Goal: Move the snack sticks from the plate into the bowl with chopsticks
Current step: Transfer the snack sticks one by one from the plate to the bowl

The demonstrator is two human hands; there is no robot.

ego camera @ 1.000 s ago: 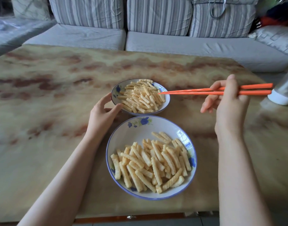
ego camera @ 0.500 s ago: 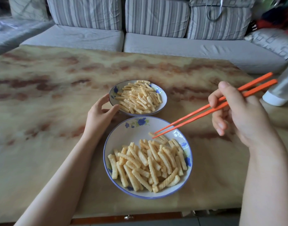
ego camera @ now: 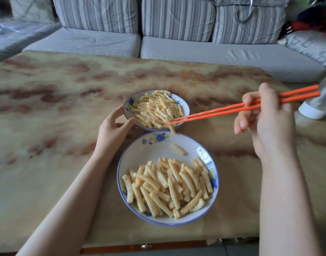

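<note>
A wide white plate with a blue rim sits nearest me, its near half covered by a pile of snack sticks. One loose stick lies on its bare far part. Just beyond stands a smaller flowered bowl heaped with sticks. My right hand grips orange chopsticks. Their tips pinch a single stick, which hangs over the bowl's near rim. My left hand cups the bowl's left side, thumb and fingers curved against its rim.
Both dishes rest on a marbled beige table whose front edge runs just below the plate. A white bottle stands at the table's right edge, behind the chopstick ends. A grey striped sofa lies beyond the table.
The chopsticks dipped from the bowl to the plate's far part, then swung back up to the bowl's near rim with one stick pinched. My left hand stayed on the bowl.
</note>
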